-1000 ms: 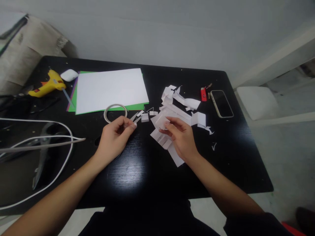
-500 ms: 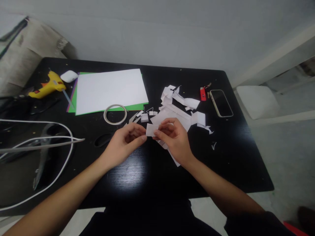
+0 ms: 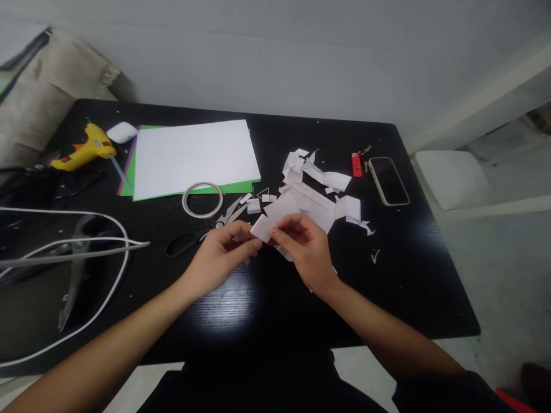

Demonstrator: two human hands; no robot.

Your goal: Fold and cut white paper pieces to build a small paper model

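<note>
Both my hands meet over the middle of the black table [image 3: 408, 287]. My right hand [image 3: 307, 249] pinches a small white paper piece [image 3: 260, 228] at its right end. My left hand [image 3: 221, 255] is closed, its fingertips touching the piece's left lower edge. Black-handled scissors [image 3: 202, 232] lie on the table just left of my left hand. A heap of white paper scraps [image 3: 316, 198] lies behind my right hand.
A roll of tape [image 3: 202, 199], white and green sheets [image 3: 191, 156], a yellow glue gun [image 3: 84, 148] and a small white case [image 3: 121, 132] lie at the back left. White cables [image 3: 86, 246] loop at the left. A red lighter [image 3: 356, 164] and a phone [image 3: 388, 180] lie at the back right.
My left hand let go of the scissors, which now lie on the table. My right hand lifted a paper piece from the heap, and both hands came together on it.
</note>
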